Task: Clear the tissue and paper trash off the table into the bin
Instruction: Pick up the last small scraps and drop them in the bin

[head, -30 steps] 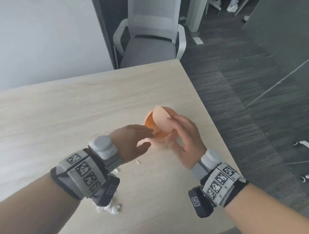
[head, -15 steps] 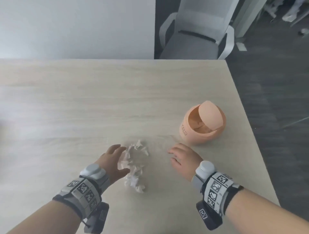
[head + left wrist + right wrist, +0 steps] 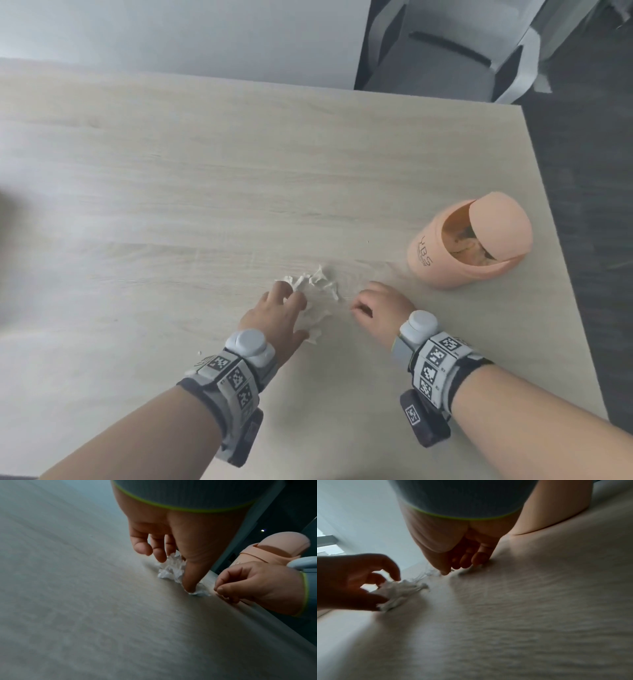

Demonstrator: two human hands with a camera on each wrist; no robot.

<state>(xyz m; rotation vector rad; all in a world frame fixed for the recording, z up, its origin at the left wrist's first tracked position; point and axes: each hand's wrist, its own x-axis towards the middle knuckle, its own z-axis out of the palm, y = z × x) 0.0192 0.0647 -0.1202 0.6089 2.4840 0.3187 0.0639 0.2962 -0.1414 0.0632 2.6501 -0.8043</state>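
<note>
A loose pile of torn white tissue scraps (image 3: pixel 320 284) (image 3: pixel 169 569) (image 3: pixel 400 588) lies on the pale wooden table (image 3: pixel 205 205). My left hand (image 3: pixel 293 308) (image 3: pixel 173 572) (image 3: pixel 388 588) curls over the pile's left side, thumb pressed on a scrap and fingers bent round the rest. Just right of the pile is my right hand (image 3: pixel 358 306) (image 3: pixel 221 588) (image 3: pixel 453 568), its fingers curled, tips on the table, thumb against forefinger. I see nothing in it. The peach bin (image 3: pixel 431 260) (image 3: pixel 274 550) stands to the right behind it, its swing lid (image 3: pixel 496 222) tipped, with tissue inside.
A grey office chair (image 3: pixel 445 51) stands beyond the table's far right corner. The table's right edge runs close past the bin, with dark floor (image 3: pixel 582 240) below. One tiny white crumb (image 3: pixel 199 352) lies left of my left wrist.
A second ago both hands were at the bin. They have since come back to the tissue pile, and my left fingers have closed in round it. The bin's lid stays tipped.
</note>
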